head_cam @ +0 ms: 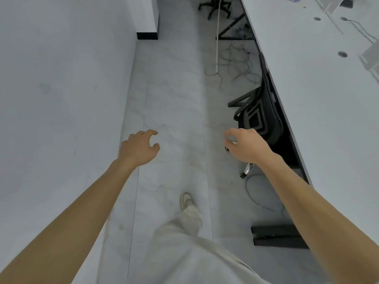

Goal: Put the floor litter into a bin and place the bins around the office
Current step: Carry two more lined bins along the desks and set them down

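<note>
My left hand [139, 148] is stretched out in front of me over the pale tiled floor [174, 99], fingers curled but apart, with nothing in it. My right hand [246, 145] is held out at the same height, fingers loosely bent and holding nothing. No bin and no litter shows in this view. My leg in light trousers and a shoe [185, 200] steps forward along the aisle between the hands.
A white wall [61, 99] runs along the left, ending at a black skirting corner [147, 35]. A long white desk [307, 78] lines the right, with a black office chair [260, 117] tucked under it, loose cables [235, 64] on the floor and another chair base [215, 7] far ahead.
</note>
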The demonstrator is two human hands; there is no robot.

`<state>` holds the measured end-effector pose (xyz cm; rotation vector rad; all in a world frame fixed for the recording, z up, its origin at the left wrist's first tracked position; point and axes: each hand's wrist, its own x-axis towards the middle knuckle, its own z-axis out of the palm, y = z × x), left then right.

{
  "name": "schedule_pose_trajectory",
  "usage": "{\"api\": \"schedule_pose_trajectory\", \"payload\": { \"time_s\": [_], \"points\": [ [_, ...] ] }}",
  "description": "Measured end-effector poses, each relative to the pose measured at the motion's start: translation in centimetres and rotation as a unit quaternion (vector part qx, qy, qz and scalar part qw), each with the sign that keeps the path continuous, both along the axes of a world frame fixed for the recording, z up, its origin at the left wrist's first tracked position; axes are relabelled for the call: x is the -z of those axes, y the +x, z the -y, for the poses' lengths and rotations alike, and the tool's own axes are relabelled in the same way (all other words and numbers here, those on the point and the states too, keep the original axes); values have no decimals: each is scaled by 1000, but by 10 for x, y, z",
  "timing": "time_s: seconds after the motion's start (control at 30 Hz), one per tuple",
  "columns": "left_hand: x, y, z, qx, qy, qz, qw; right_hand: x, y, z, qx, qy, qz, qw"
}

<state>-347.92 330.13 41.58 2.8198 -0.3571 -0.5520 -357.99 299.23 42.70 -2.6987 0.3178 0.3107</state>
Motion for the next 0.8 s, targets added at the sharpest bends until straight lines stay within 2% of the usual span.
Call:
{"api": "schedule_pose_trajectory", "payload": {
  "time_s": [0.27,0.47,0.6,0.8],
  "points": [
    [-4,223,110,50,1,-14,999,-11,198,107,26,-1,-17,1000],
    [1,389,175,63,23,-18,998,10,350,174,49,30,-24,998],
    [6,513,218,46,28,-12,998,27,477,219,46,60,-11,997],
    [-13,685,265,-5,12,1,1000,11,683,280,17,21,29,999]
  ]
}}
